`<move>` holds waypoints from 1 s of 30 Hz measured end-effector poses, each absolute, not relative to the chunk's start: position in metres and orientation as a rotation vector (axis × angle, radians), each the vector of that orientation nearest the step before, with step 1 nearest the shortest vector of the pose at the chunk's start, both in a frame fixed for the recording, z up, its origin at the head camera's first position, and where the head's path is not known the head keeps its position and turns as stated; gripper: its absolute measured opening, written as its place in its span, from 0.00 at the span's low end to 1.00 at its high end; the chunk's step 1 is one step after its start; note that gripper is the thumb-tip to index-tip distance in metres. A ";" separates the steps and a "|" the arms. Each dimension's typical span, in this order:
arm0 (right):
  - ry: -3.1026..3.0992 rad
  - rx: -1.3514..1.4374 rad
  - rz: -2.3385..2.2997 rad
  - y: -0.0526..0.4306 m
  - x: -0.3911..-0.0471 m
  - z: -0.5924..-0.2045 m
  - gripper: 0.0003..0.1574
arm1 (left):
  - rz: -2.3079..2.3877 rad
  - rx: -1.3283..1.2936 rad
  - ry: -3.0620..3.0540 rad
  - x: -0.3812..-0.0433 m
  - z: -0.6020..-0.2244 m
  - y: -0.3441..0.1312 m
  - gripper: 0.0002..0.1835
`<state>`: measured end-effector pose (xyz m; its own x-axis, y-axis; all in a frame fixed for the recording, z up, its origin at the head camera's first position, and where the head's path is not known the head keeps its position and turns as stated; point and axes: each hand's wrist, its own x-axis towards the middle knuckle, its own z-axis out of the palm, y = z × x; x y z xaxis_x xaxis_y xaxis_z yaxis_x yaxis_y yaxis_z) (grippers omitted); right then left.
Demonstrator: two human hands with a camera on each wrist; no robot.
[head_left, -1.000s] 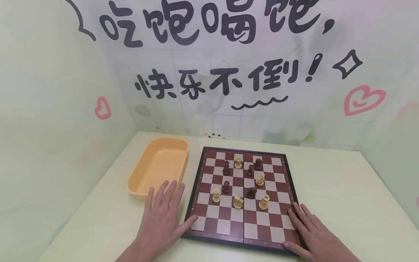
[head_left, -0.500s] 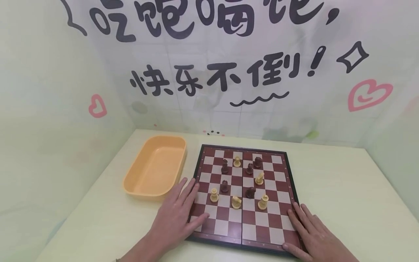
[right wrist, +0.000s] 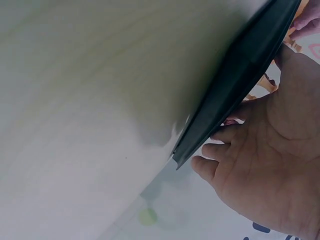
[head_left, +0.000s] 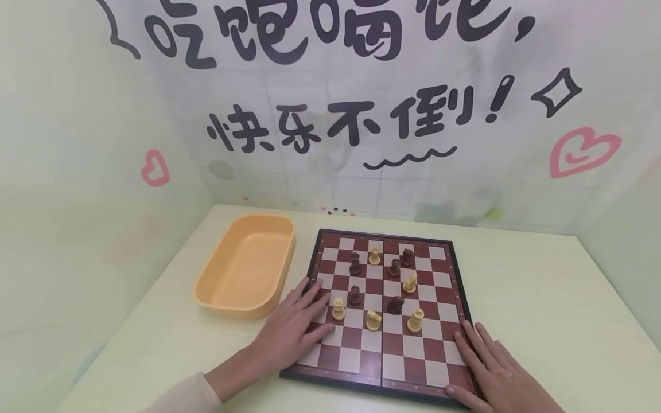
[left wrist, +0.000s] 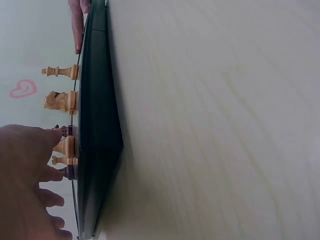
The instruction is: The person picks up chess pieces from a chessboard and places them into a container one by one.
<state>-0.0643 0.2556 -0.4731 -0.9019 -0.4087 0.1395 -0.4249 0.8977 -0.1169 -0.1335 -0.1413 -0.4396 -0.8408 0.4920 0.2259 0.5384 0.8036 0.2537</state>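
Observation:
A chessboard (head_left: 361, 361) with red and white squares and a dark rim lies on the table. Several cream and dark chess pieces stand on it, among them a pale piece (head_left: 338, 310) right by the left fingertips and a cream knight (head_left: 373, 321). My left hand (head_left: 289, 327) reaches over the board's left edge, fingers extended above the squares; in the left wrist view the left hand (left wrist: 25, 185) overlaps several pieces. My right hand (head_left: 498, 370) rests along the board's right front edge, fingers straight, thumb on the near corner. Neither hand holds a piece.
An orange plastic tray (head_left: 245, 269) stands left of the board, just beyond the left hand. Behind the table (head_left: 527, 275) hangs a white backdrop (head_left: 330, 183) with black lettering, and similar sheets close off both sides.
My left hand has moved right, from beside the tray to over the board's left squares. The right hand stays at the board's right edge, and the chess pieces keep their squares.

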 end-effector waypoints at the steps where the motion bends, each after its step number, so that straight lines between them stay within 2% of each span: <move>1: -2.945 0.651 0.209 0.256 -0.064 -0.473 0.58 | -0.483 -0.811 -2.850 -0.134 -0.441 -0.141 0.32; 16: -2.945 0.630 0.196 0.255 -0.064 -0.471 0.57 | -0.467 -0.824 -2.837 -0.143 -0.447 -0.135 0.26; 30: -3.013 0.613 0.230 0.253 -0.063 -0.467 0.59 | -0.490 -0.798 -2.843 -0.148 -0.455 -0.135 0.28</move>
